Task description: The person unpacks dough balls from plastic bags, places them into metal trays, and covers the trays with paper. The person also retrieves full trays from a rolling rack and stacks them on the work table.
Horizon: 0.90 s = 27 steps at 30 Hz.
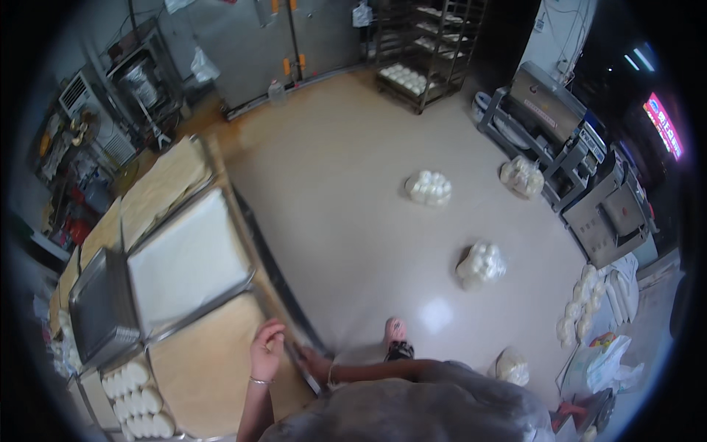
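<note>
My left hand [266,351], with a bracelet at the wrist, is raised over a tray lined with brown paper [213,361]. Its fingers are curled in, and nothing shows in them. Close by on the right, my right hand [317,365] is low at the table's edge, beside that tray's rim. Its fingers are blurred and partly hidden, so a grip on the rim cannot be made out. Beyond lies a tray with a white sheet [191,258]. To its left is a stack of dark metal trays [103,309]. White dough pieces [136,398] sit in rows at the near left.
Bagged white buns [482,264] and other bags [429,188] lie on the floor. A rack [420,92] with filled trays stands at the back. Metal machines [534,114] line the right side, above plastic bags [600,365]. The wooden table edge [254,258] runs along my left.
</note>
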Tool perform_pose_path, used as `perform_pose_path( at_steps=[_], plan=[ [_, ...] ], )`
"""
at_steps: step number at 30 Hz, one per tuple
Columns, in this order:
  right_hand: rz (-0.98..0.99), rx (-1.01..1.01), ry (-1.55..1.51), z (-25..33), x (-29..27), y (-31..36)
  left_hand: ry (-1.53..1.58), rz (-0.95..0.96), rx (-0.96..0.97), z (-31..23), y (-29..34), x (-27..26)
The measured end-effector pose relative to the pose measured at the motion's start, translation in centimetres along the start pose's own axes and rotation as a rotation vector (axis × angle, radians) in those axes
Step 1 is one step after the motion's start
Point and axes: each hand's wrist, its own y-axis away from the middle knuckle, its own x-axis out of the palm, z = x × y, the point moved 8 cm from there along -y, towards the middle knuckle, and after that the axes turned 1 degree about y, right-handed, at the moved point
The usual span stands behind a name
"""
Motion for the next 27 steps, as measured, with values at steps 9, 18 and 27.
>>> perform_pose_path(
  at_steps=[9,18,27],
  plan=[
    [0.232,0.277,0.817,-20.2,-48.8,-4.5,0.013,0.176,-0.036,-7.1,-21.0,21.9],
    [-0.043,0.654,1.069,-29.5,-82.1,-14.2,0.048,0.060,-0.252,-0.2,-42.6,20.7],
    [0.513,0.745,0.785,-34.9,-80.0,-17.5,0.090,0.287,0.122,-14.9,-86.3,33.1]
  ],
)
